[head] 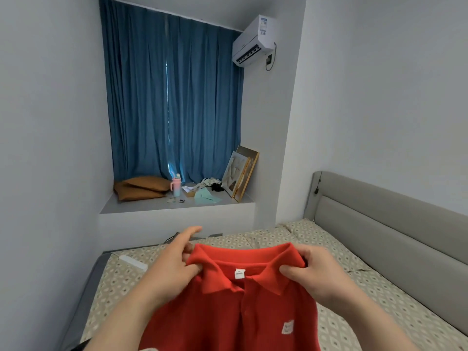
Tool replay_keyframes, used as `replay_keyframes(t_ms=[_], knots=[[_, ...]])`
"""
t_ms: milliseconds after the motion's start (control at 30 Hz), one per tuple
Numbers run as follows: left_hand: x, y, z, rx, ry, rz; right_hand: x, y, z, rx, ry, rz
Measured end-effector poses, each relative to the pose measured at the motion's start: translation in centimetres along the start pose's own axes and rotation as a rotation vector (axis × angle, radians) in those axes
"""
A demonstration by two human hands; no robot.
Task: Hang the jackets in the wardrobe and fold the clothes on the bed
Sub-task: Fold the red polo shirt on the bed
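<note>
Left hand [172, 259] and right hand [316, 272] each keep a pinching grip on a collar end of the red polo shirt [240, 320], its length hanging below them over the bed [392, 287].

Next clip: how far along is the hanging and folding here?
Done: nothing visibly finished; no folded pile, jacket or wardrobe is in view. In hand: the left hand and right hand grip the red polo shirt at its collar, holding it unfolded over the bed. Left: folding this shirt; the jackets cannot be judged from this view.
</note>
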State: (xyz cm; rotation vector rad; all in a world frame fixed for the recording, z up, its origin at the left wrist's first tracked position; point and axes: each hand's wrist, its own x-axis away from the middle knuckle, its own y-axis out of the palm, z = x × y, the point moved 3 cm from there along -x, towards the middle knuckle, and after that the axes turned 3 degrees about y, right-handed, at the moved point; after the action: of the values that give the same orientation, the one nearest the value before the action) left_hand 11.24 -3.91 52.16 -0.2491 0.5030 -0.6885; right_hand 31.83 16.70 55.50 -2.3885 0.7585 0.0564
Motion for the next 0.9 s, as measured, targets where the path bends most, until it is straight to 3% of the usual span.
replay_keyframes(t_ms=[167, 300, 433, 533, 600, 700, 800, 900], knots=[[0.9, 5.7, -5.0, 0.086, -0.264, -0.421, 1.5, -2.5, 0.9, 0.036, 0.000, 0.180], [-0.1, 8.8, -5.2, 0.347, -0.305, -0.192, 2.1, -4.4, 3.3, 0.230, 0.004, 0.215], [-2.8, 10.3, -2.6, 0.057, -0.095, -0.049, 2.5, -6.7, 7.1, 0.433, 0.207, 0.208], [-3.8, 12.4, -0.2, -0.041, 0.083, -0.167, 3.5, -9.0, 10.1, 0.591, 0.372, 0.271], [-4.4, 15.0, 0.1, -0.033, 0.067, -0.326, 4.3, -10.8, 12.2, 0.607, 0.472, 0.318], [-6.1, 20.1, -0.5, -0.201, 0.104, -0.473, 5.3, -13.1, 15.9, 0.623, 0.593, 0.341], [-8.3, 26.1, -0.4, -0.211, 0.181, -0.475, 5.6, -16.0, 20.5, 0.515, 0.635, 0.357], [-9.5, 29.8, -0.7, -0.125, 0.114, -0.417, 5.5, -18.1, 23.4, 0.429, 0.644, 0.365]])
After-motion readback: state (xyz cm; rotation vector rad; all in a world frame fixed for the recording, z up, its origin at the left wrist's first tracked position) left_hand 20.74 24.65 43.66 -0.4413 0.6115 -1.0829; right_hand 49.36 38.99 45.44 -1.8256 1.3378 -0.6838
